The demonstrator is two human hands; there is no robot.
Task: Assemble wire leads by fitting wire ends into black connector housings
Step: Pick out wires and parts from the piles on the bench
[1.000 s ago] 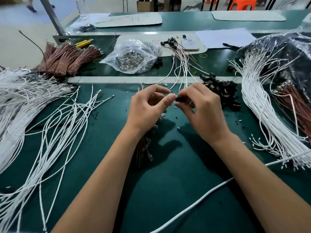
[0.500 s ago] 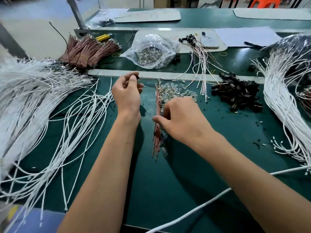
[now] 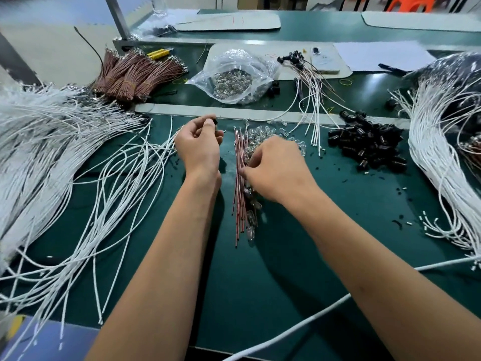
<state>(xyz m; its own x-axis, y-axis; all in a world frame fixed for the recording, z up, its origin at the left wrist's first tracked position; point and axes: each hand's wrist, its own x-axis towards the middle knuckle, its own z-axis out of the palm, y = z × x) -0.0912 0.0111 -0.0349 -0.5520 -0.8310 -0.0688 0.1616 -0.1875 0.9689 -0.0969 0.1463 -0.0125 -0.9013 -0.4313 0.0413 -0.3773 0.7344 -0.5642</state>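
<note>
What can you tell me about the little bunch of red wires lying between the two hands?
The bunch of red wires is a loose sheaf of thin, red-insulated leads lying flat on the green table mat, running roughly straight away from the person. Their far ends fan slightly beside a scatter of small clear bulbs, and more clear bulbs lie along their right side. The right hand reaches in and touches them near the middle; the left hand stays clear of them.
</note>
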